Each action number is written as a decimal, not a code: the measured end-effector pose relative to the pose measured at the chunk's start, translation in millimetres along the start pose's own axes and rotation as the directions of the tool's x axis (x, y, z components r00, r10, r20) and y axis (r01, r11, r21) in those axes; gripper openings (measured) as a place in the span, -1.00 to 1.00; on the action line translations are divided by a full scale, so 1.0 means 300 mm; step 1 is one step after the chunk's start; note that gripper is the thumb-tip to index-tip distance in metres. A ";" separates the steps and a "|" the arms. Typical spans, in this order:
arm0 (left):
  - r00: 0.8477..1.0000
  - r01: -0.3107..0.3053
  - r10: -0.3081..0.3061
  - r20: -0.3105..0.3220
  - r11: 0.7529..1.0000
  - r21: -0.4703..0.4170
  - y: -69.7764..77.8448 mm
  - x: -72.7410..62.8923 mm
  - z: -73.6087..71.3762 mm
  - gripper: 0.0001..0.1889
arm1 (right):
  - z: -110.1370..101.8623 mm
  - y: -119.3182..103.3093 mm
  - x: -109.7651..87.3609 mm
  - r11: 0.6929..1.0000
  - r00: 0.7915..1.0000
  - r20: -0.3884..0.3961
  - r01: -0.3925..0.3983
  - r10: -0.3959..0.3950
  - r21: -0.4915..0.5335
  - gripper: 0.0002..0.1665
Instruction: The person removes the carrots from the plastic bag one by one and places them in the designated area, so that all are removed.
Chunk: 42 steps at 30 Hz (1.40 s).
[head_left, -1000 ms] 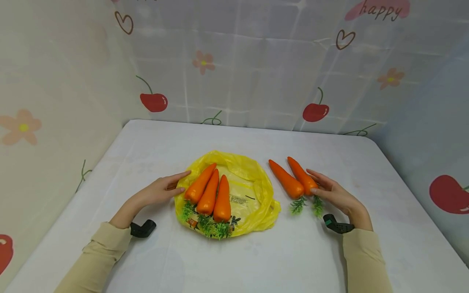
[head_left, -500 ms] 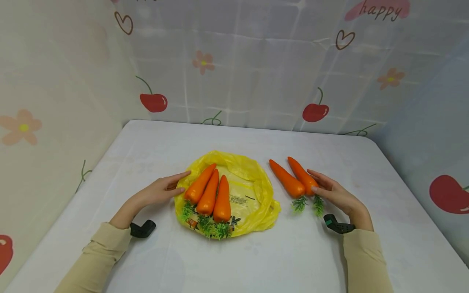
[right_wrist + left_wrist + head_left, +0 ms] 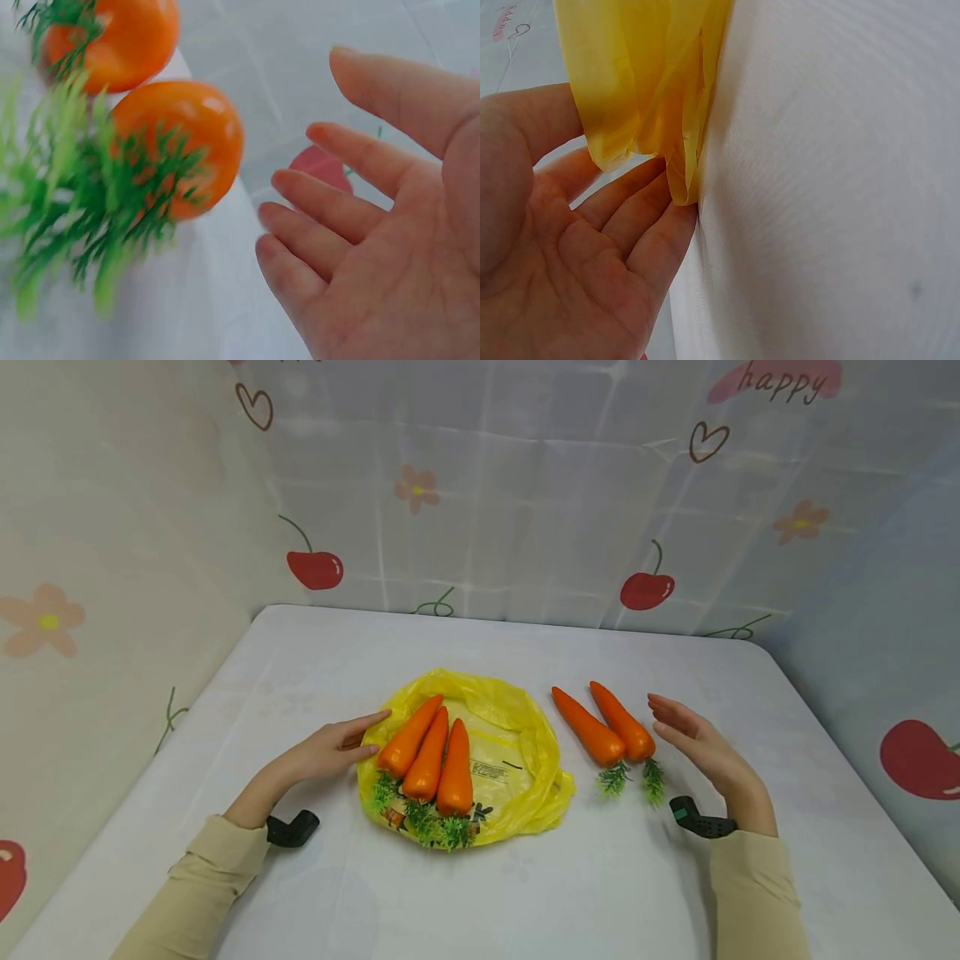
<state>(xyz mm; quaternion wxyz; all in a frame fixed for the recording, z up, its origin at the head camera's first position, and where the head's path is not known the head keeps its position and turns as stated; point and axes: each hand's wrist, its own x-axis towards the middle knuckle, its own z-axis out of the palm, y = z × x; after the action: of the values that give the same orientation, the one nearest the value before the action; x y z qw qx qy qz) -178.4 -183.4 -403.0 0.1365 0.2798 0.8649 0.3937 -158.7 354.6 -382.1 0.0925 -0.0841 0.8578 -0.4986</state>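
Observation:
Three orange carrots [image 3: 426, 760] with green tops lie on a yellow plastic bag [image 3: 501, 777], at its left side. My left hand [image 3: 330, 750] rests at the bag's left edge. In the left wrist view its thumb and loosely extended fingers [image 3: 646, 219] touch the hanging yellow plastic. Two more carrots lie side by side on the table right of the bag, the left one [image 3: 588, 727] and the right one [image 3: 624, 723], tops toward me. My right hand [image 3: 699, 739] is just right of them, holding nothing. Its fingers are spread and apart from the nearer carrot [image 3: 217, 135] in the right wrist view.
A white cloth covers the table [image 3: 480, 902]. Behind it hangs a pale curtain [image 3: 525, 485] printed with cherries, hearts and flowers, and similar printed walls stand at both sides. Black devices are strapped to the left wrist [image 3: 294, 829] and the right wrist [image 3: 701, 818].
My right hand has let go of the rightmost carrot and moved a little to the right, away from it. That pair of carrots has shifted slightly rightward. My left hand stays put.

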 end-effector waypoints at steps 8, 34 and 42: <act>1.000 0.013 -0.013 0.003 1.000 -0.005 0.001 -0.002 -0.002 -0.40 | 0.032 -0.127 -0.008 0.997 0.994 -0.082 0.075 -0.075 -0.003 -0.25; 1.000 -0.008 0.008 0.002 1.000 0.016 -0.005 -0.009 0.012 -0.41 | 0.554 -0.292 0.086 0.974 0.980 0.124 0.132 -0.156 0.185 -0.47; 1.000 -0.009 0.009 -0.003 1.000 0.005 -0.008 -0.006 0.006 -0.41 | 0.628 -0.289 0.088 0.974 0.966 0.177 0.159 -0.187 0.164 -0.50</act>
<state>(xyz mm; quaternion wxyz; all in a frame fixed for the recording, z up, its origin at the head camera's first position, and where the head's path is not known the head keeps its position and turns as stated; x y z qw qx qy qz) -177.0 -184.6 -406.1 0.1327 0.2834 0.8648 0.3928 -134.2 147.8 -400.0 0.1363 -0.1992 0.7949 -0.5567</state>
